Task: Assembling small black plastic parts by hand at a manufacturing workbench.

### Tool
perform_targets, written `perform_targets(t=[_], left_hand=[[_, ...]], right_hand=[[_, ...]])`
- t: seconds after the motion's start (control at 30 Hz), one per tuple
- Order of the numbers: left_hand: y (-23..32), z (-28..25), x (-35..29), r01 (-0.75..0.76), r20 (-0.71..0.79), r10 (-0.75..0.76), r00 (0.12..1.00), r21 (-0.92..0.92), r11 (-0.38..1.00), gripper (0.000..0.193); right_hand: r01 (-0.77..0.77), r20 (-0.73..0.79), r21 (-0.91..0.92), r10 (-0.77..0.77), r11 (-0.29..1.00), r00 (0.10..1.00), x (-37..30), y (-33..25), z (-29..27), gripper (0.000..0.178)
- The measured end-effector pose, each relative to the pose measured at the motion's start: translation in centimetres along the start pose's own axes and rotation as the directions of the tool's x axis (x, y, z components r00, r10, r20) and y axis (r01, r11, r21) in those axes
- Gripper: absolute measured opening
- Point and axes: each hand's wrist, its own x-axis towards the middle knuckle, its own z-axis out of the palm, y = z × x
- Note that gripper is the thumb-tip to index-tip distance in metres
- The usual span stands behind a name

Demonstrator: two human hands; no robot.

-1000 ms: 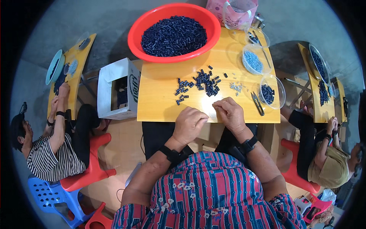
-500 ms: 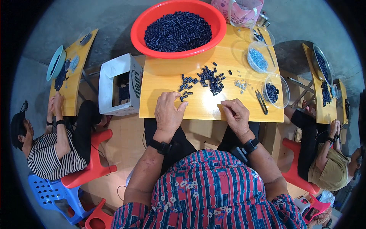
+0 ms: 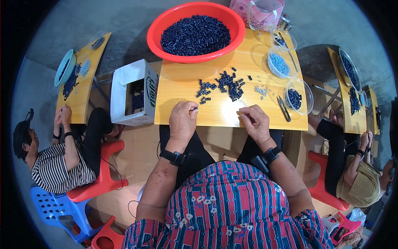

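Note:
My left hand (image 3: pixel 182 121) is closed at the near table edge, pinching a small black tubular piece (image 3: pixel 195 108) between thumb and forefinger. Across from it, my right hand (image 3: pixel 255 123) has its thumb and forefinger pressed together; what they hold, if anything, is too small to make out. Beyond both hands lies a loose pile of black tubular pieces (image 3: pixel 229 85), with a smaller group (image 3: pixel 205 91) to its left. Tiny clear pieces (image 3: pixel 262 91) are scattered right of the pile. Black-handled tweezers or snips (image 3: pixel 284 109) rest beside a clear tub (image 3: pixel 306 106) holding more black pieces.
A big red basin (image 3: pixel 154 35) full of black pieces stands at the table's far side. A tub of pale blue bits (image 3: pixel 280 65), another clear tub and a pink bag (image 3: pixel 261 16) line the right. A white carton (image 3: pixel 128 91) sits left. Two people work at side tables.
My left hand has drawn back slightly from the smaller group, and a black piece now shows in its fingertips. My right hand stays pinched in nearly the same place.

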Motion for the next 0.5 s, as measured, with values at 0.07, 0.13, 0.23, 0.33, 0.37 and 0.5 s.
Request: perform_targets(t=[0.07, 0.13, 0.23, 0.33, 0.37, 0.5], left_hand=[[0.5, -0.1, 0.0, 0.043, 0.034, -0.040, 0.999, -0.085, 0.995, 0.023], [1.3, -0.1, -0.1, 0.087, 0.075, -0.076, 0.994, -0.168, 0.982, 0.026], [2.3, 0.3, -0.7, 0.126, 0.107, -0.096, 0.990, -0.330, 0.936, 0.033], [2.7, 1.0, -1.0, 0.138, 0.156, -0.069, 0.985, -0.492, 0.860, 0.039], [3.0, 1.3, -1.1, 0.170, 0.189, -0.070, 0.979, -0.586, 0.793, 0.040], [3.9, 1.8, -1.2, 0.229, 0.244, -0.055, 0.968, -0.777, 0.586, 0.041]], right_hand=[[0.002, 0.000, 0.003, -0.002, 1.000, 1.000, -0.1, 0.1, -0.1, 0.017], [0.001, -0.002, 0.006, -0.001, 1.000, 1.000, -0.1, 0.4, -0.1, 0.018], [0.047, -0.035, 0.063, -0.045, 0.997, 0.998, 0.0, 0.5, 0.2, 0.024], [0.016, -0.016, 0.067, -0.015, 0.998, 1.000, -0.1, 0.4, 0.2, 0.022], [-0.009, -0.007, 0.079, 0.010, 0.997, 1.000, -0.1, 0.3, 0.1, 0.021], [-0.019, 0.004, 0.090, 0.018, 0.996, 1.000, 0.0, 0.2, 0.1, 0.020]])
